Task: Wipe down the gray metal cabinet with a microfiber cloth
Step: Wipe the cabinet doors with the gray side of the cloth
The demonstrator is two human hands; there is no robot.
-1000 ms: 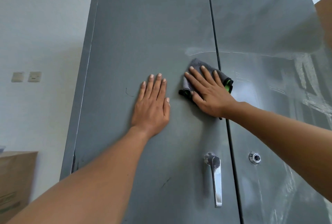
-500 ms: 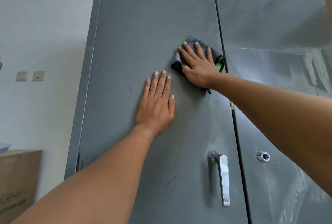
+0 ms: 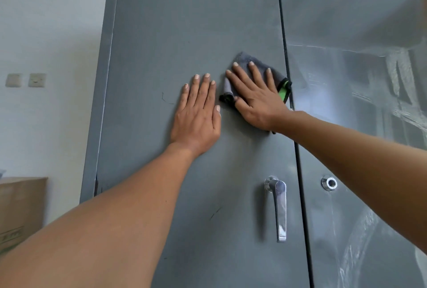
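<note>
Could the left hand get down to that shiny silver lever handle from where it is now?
Probably yes. The left hand lies flat and empty on the gray metal cabinet door, and the chrome lever handle sits lower on that same door, with only bare door surface between them.

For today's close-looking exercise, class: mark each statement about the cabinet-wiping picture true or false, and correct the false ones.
1. The right hand presses a gray cloth against the cabinet door. True.
2. The left hand grips the door handle. False: it lies flat on the door, well above the chrome handle.
3. The cloth has a green edge. True.
4. The handle sits on the right-hand door. False: it is on the left-hand door, beside the seam; the right-hand door carries a round lock.
5. A cardboard box shows at the lower left. True.
</note>
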